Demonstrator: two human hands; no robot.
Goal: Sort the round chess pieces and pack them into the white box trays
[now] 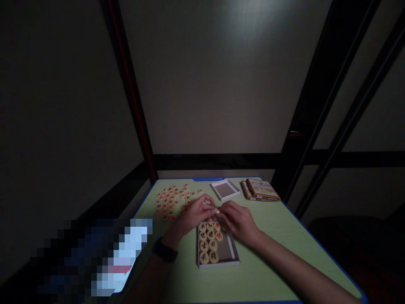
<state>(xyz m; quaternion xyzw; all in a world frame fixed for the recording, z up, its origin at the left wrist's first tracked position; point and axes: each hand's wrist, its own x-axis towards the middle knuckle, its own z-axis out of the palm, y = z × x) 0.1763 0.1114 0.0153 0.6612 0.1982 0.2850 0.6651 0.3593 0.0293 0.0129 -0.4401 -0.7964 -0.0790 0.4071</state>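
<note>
A shallow white box tray (233,253) lies on the green table (278,245) just in front of me, with several round pale game pieces (209,244) marked in red or black set in rows in its left half. My left hand (196,213) and my right hand (238,221) meet over the tray's far end. The left fingers pinch a small pale piece at their tips; the right fingers are curled close beside it, and what they hold is hidden. A dark band sits on my left wrist.
Several loose pieces (171,200) are scattered on the table's far left. A second white tray (225,189) and a brown printed box lid (262,189) lie at the far edge. A blurred patch covers the lower left. Dark frame bars rise behind the table.
</note>
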